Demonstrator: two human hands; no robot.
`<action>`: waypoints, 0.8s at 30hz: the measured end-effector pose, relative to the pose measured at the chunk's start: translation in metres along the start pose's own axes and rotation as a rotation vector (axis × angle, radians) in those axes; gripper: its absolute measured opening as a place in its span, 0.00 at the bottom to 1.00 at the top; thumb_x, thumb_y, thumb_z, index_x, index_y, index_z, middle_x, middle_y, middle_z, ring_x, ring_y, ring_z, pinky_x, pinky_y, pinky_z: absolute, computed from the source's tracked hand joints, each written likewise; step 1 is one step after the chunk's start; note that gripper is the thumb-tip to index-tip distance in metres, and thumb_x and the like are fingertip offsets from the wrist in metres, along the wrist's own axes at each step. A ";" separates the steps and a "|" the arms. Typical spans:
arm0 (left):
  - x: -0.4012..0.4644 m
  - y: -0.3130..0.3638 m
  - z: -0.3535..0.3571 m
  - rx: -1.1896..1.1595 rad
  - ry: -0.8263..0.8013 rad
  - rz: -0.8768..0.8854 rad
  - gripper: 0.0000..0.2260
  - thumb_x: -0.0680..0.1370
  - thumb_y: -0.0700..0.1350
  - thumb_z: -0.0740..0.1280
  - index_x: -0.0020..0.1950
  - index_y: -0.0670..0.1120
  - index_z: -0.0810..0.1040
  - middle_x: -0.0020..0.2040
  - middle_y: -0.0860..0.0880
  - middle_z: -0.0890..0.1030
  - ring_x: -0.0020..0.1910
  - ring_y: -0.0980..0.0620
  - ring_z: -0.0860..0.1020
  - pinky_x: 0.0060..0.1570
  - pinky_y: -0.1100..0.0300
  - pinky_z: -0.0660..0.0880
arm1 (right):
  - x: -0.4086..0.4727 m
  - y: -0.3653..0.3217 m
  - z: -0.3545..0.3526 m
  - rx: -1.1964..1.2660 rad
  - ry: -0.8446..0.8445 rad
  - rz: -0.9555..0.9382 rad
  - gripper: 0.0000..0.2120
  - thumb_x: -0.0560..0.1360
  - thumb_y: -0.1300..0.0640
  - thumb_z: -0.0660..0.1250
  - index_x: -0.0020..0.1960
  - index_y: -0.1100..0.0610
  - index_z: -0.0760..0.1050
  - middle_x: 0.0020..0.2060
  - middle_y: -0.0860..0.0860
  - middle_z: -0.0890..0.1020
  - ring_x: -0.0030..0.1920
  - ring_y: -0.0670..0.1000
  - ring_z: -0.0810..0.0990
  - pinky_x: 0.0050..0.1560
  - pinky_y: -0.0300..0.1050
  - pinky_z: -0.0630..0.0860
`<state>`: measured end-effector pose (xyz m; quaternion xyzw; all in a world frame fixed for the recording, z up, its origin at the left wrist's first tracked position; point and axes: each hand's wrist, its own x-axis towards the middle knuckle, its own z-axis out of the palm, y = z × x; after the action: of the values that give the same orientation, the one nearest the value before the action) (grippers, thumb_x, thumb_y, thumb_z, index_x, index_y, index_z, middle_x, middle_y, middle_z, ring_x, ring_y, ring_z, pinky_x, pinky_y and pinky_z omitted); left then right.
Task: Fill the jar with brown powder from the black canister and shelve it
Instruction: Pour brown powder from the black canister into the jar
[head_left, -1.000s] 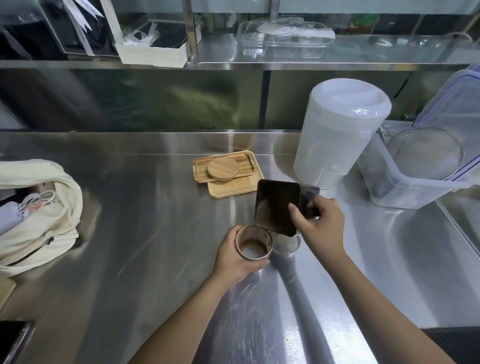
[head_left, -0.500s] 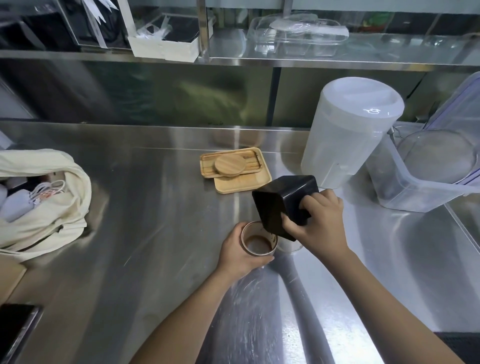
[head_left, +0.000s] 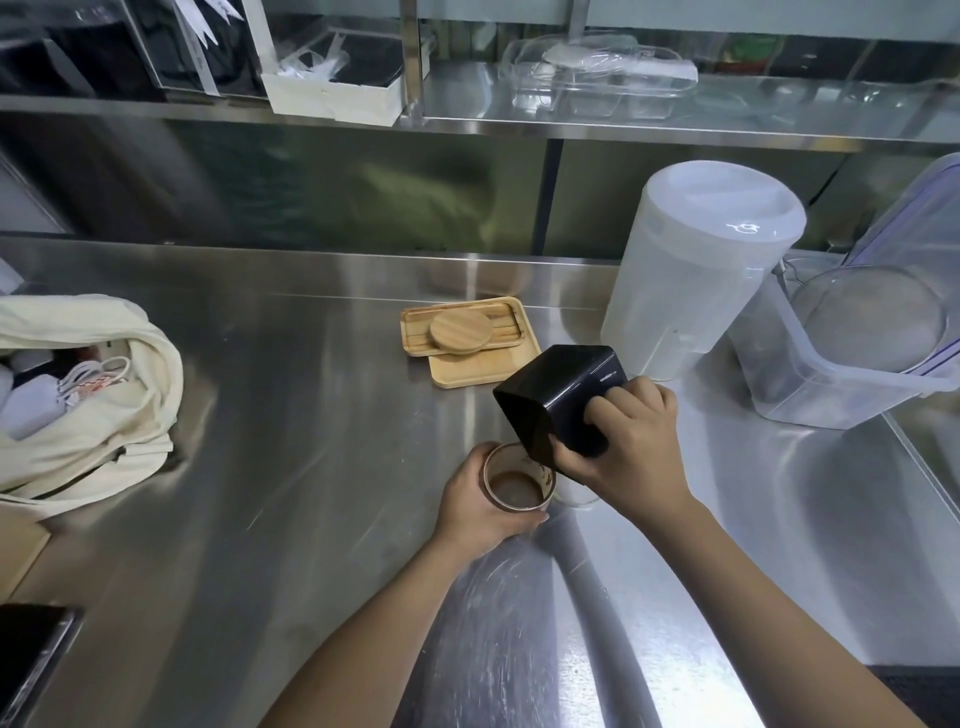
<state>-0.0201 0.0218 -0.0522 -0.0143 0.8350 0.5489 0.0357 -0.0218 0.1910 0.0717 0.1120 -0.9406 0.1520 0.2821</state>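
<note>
A small glass jar (head_left: 515, 487) with brown powder in its bottom stands on the steel counter (head_left: 291, 467). My left hand (head_left: 478, 506) is wrapped around its side. My right hand (head_left: 626, 452) grips the square black canister (head_left: 558, 397), tipped steeply with its mouth over the jar's rim on the right side. A second clear jar (head_left: 576, 493) is partly hidden under my right hand. A round wooden lid (head_left: 460, 331) lies on two stacked wooden trays (head_left: 467, 340) behind.
A tall white lidded container (head_left: 696, 265) and a clear plastic bin (head_left: 857, 353) stand at the right. A cream cloth bag (head_left: 88, 400) lies at the left. A steel shelf (head_left: 519, 111) above the counter carries boxes and clear containers. A dark phone (head_left: 31, 660) sits bottom left.
The black canister has tipped further, from its open mouth facing me to its base pointing up and away, mouth down at the jar's rim. My left hand kept hold of the jar.
</note>
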 end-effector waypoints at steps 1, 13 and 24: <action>0.000 0.000 0.000 0.005 0.003 0.001 0.35 0.52 0.58 0.82 0.53 0.72 0.70 0.51 0.68 0.80 0.51 0.69 0.78 0.43 0.79 0.71 | 0.000 -0.001 0.000 -0.010 -0.001 -0.013 0.17 0.64 0.49 0.73 0.31 0.61 0.71 0.28 0.54 0.75 0.36 0.58 0.73 0.41 0.53 0.69; 0.000 0.004 -0.001 0.042 -0.028 0.012 0.36 0.51 0.62 0.79 0.57 0.61 0.71 0.54 0.60 0.81 0.53 0.59 0.79 0.47 0.74 0.72 | 0.000 -0.007 -0.002 -0.048 0.053 -0.091 0.15 0.63 0.52 0.73 0.30 0.60 0.70 0.27 0.53 0.74 0.34 0.58 0.73 0.42 0.51 0.68; 0.003 -0.001 0.004 0.064 0.010 0.012 0.34 0.50 0.63 0.80 0.51 0.74 0.67 0.49 0.66 0.80 0.50 0.64 0.80 0.44 0.77 0.72 | -0.001 -0.012 -0.003 -0.037 0.029 -0.068 0.16 0.63 0.51 0.73 0.30 0.60 0.71 0.27 0.54 0.74 0.34 0.58 0.73 0.42 0.50 0.68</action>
<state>-0.0229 0.0253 -0.0553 -0.0111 0.8523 0.5221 0.0285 -0.0161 0.1813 0.0764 0.1365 -0.9348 0.1264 0.3027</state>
